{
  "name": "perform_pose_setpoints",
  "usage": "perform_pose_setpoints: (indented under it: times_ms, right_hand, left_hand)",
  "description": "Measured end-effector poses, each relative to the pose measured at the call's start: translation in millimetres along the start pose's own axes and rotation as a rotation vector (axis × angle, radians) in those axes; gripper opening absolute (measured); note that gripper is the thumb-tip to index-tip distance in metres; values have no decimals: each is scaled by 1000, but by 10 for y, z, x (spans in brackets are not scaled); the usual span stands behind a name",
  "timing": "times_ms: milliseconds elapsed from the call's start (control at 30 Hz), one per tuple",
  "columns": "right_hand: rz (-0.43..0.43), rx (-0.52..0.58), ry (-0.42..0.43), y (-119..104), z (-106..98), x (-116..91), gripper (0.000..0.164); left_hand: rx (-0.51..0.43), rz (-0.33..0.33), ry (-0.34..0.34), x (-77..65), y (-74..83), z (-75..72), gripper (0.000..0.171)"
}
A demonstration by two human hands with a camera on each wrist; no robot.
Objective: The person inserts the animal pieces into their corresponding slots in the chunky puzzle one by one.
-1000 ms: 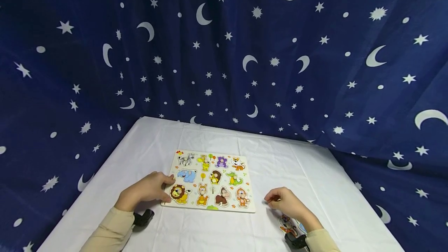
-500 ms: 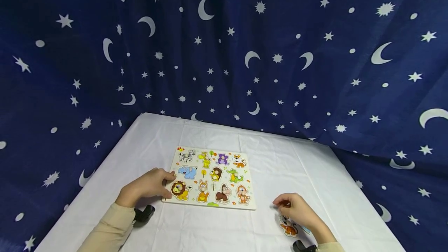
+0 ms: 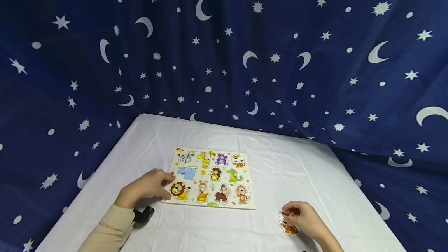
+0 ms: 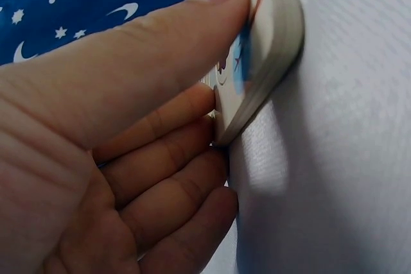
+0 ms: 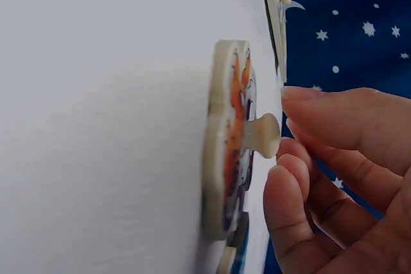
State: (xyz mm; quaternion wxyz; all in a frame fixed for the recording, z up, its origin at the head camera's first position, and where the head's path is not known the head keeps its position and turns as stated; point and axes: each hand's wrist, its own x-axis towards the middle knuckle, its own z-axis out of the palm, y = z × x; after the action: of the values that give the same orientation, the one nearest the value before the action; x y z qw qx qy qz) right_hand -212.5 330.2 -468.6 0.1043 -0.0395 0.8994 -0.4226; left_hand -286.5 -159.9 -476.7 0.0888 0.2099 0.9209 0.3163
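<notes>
A wooden peg puzzle board (image 3: 229, 204) with several knobbed animal pieces lies on the white cloth. My left hand (image 3: 148, 184) rests at its left edge, thumb over the near corner and fingertips against the side; the left wrist view shows the same hand (image 4: 148, 126) close up. To the right of the board, a loose orange-and-white animal puzzle piece (image 3: 288, 228) lies flat with its knob up. My right hand (image 3: 304, 219) hovers over it, partly hiding it. In the right wrist view, slightly bent fingers (image 5: 289, 197) stand near the piece's pale knob (image 5: 264, 136), with a small gap.
Part of another puzzle piece (image 5: 239, 248), blue on its face, shows beside the orange one in the right wrist view. White cloth (image 3: 273, 166) covers the table. A dark blue curtain (image 3: 224, 49) with moons and stars hangs behind and at the sides.
My right hand has drawn back toward me and to the right, from beyond the orange puzzle piece to over it. My left hand has stayed at the board's edge.
</notes>
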Motion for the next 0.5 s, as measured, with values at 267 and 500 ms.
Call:
perform_pose_setpoints:
  times_ms: [267,500]
  right_hand:
    - [-4,28,-10,66,33,-80,30]
    - [-15,26,-13,90,54,-102,26]
  left_hand:
    - [-7,-16,4,-24,23,-3,61]
    - [-9,-19,7,-18,23,1,60]
